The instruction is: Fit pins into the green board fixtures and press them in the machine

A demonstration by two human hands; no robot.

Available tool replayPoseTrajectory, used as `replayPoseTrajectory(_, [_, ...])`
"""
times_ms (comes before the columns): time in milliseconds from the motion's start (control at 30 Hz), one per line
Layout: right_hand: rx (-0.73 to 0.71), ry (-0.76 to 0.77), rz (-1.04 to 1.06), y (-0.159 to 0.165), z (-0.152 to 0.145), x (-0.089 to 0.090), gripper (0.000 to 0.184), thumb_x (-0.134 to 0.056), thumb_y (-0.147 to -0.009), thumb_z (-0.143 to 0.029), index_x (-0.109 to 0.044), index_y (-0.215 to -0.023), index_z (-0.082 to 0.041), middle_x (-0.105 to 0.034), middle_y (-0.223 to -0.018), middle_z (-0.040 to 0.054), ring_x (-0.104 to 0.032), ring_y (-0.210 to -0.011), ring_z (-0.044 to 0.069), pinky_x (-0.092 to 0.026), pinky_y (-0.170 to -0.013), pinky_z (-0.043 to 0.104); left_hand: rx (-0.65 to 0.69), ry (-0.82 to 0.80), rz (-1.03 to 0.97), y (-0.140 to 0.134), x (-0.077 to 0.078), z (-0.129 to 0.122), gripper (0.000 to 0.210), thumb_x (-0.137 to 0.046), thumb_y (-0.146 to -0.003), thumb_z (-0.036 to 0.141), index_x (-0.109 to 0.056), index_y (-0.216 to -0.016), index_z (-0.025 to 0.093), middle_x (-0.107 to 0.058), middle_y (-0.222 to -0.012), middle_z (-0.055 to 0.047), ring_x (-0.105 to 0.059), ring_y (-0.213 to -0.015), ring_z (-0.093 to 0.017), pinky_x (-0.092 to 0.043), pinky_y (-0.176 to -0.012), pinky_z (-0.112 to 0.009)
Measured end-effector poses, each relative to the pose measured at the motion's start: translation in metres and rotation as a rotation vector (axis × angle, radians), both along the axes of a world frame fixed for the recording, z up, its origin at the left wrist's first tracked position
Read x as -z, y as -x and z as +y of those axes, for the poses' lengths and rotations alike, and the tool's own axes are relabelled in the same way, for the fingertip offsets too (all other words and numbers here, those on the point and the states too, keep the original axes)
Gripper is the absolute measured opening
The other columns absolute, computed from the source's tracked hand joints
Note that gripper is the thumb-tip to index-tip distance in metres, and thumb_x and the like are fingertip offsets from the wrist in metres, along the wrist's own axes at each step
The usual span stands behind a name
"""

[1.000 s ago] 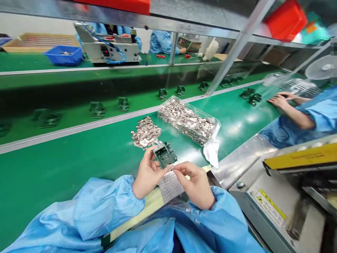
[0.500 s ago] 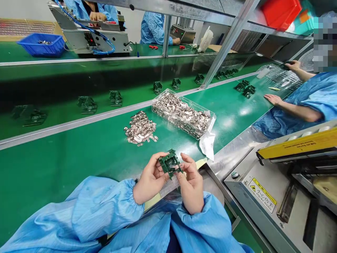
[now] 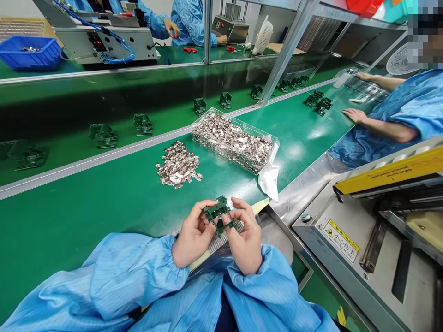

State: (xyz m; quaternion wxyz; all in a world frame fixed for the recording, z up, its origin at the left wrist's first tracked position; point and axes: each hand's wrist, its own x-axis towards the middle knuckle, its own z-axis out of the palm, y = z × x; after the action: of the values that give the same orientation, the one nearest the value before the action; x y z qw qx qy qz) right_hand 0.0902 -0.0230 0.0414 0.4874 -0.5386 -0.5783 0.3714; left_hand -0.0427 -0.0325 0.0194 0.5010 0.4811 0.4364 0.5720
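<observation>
A long clear box (image 3: 224, 152) lies slantwise at the far edge of the worktop (image 3: 104, 207), close to the metal rail (image 3: 104, 169), heaped nearly to its rim with small silvery metal pieces (image 3: 238, 137). White paper (image 3: 269, 182) hangs from its near right corner. A loose pile (image 3: 177, 162) of similar pieces sits just left of the box on the bare green surface.

The green frame (image 3: 220, 204) is held up over the worktop's near edge, above a ribbed grey sheet. The left hand (image 3: 194, 234) has its grip closed on the frame's left side, between thumb and bent fingers. The right hand (image 3: 246, 236) has its thumb pressed against the frame's open middle and its fingers bent at the right side, a narrow grip.

Toward the worktop's far right, more green frames (image 3: 323, 106) lie near a co-worker's hand (image 3: 355, 115), with clear trays (image 3: 367, 85) beyond. Others stand in a row (image 3: 141, 124) behind the rail. On the bench opposite are a blue bin (image 3: 31, 57) with a few small metal items and a white fan (image 3: 264, 36). A grey machine with a yellow bar (image 3: 394, 170) stands at the right.
</observation>
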Motion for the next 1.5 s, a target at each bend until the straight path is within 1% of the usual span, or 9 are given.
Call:
replayPoseTrajectory(167, [-0.038,0.140,0.222,0.000,0.000,0.003,0.010,-0.065,-0.083,-0.030,-0.063,-0.083,-0.020,-0.063,-0.081,0.0031,-0.061,-0.072,0.018,-0.052,-0.065,0.029,-0.025,0.055,0.038,-0.002,-0.002,0.000,0.029,-0.064,-0.085,0.035,-0.054,-0.111,0.024,-0.065,-0.098,-0.005,-0.065,-0.080,-0.016,-0.056,-0.066,-0.025])
replayPoseTrajectory(667, [-0.004,0.224,0.429,-0.007,-0.011,0.002,0.025,-0.078,-0.072,-0.040,-0.063,-0.073,-0.020,-0.062,-0.063,-0.0001,-0.058,-0.058,0.015,-0.051,-0.053,0.025,-0.020,0.058,0.141,-0.009,-0.013,-0.009,0.027,-0.064,-0.084,0.029,-0.056,-0.108,0.019,-0.065,-0.090,-0.003,-0.062,-0.073,-0.013,-0.054,-0.068,-0.023])
replayPoseTrajectory(833, [0.169,0.192,0.321,-0.041,-0.036,0.034,0.032,-0.066,-0.084,-0.051,-0.065,-0.085,-0.019,-0.065,-0.075,0.0020,-0.059,-0.063,0.015,-0.052,-0.059,0.026,-0.014,0.061,0.083,-0.010,-0.008,0.011,0.035,-0.070,-0.079,0.033,-0.053,-0.107,0.019,-0.062,-0.090,-0.002,-0.062,-0.074,-0.013,-0.056,-0.067,-0.025])
replayPoseTrajectory(967, [-0.018,0.253,0.185,-0.042,-0.051,0.066,0.036,-0.065,-0.083,-0.054,-0.067,-0.082,-0.017,-0.063,-0.066,0.0021,-0.055,-0.056,0.015,-0.047,-0.052,0.027,-0.071,-0.036,0.120,-0.024,0.005,0.032,0.035,-0.071,-0.075,0.026,-0.055,-0.106,0.018,-0.062,-0.088,-0.001,-0.061,-0.077,-0.013,-0.053,-0.073,-0.023])
replayPoseTrajectory(1067, [-0.051,0.062,-0.029,-0.031,-0.051,0.074,0.026,-0.063,-0.088,-0.043,-0.067,-0.080,-0.018,-0.061,-0.068,0.0026,-0.055,-0.061,0.017,-0.046,-0.059,0.029,-0.058,-0.046,0.161,-0.033,0.016,0.035,0.035,-0.067,-0.076,0.021,-0.055,-0.109,0.018,-0.062,-0.089,-0.001,-0.060,-0.076,-0.013,-0.050,-0.070,-0.022])
replayPoseTrajectory(1233, [-0.147,-0.164,-0.143,-0.029,-0.044,0.070,0.030,-0.047,-0.097,-0.033,-0.065,-0.078,-0.019,-0.060,-0.072,0.0051,-0.056,-0.067,0.018,-0.044,-0.062,0.031,-0.057,-0.053,0.165,-0.033,0.025,0.033,0.034,-0.065,-0.079,0.022,-0.054,-0.111,0.019,-0.062,-0.090,-0.001,-0.060,-0.076,-0.013,-0.050,-0.069,-0.023])
replayPoseTrajectory(1333, [-0.270,-0.040,0.072,-0.041,-0.042,0.063,0.031,-0.048,-0.097,-0.036,-0.066,-0.078,-0.019,-0.061,-0.067,0.0028,-0.058,-0.062,0.017,-0.047,-0.060,0.029,-0.052,-0.044,0.108,-0.031,0.024,0.034,0.033,-0.065,-0.082,0.027,-0.052,-0.112,0.020,-0.061,-0.091,-0.002,-0.059,-0.077,-0.013,-0.051,-0.068,-0.023])
replayPoseTrajectory(1433, [-0.177,0.140,0.234,-0.057,-0.038,0.050,0.030,-0.051,-0.096,-0.040,-0.069,-0.085,-0.018,-0.063,-0.062,0.0010,-0.061,-0.060,0.016,-0.050,-0.062,0.029,-0.027,-0.046,0.055,-0.034,0.019,0.031,0.034,-0.067,-0.082,0.030,-0.052,-0.110,0.020,-0.062,-0.092,-0.002,-0.061,-0.080,-0.013,-0.052,-0.072,-0.023])
replayPoseTrajectory(1500, [-0.100,0.133,0.235,-0.064,-0.034,0.040,0.027,-0.058,-0.093,-0.039,-0.072,-0.085,-0.019,-0.064,-0.064,0.0012,-0.061,-0.064,0.016,-0.051,-0.065,0.028,0.007,-0.036,0.003,-0.036,0.015,0.026,0.034,-0.068,-0.082,0.032,-0.052,-0.109,0.020,-0.063,-0.091,-0.002,-0.062,-0.081,-0.013,-0.053,-0.074,-0.024])
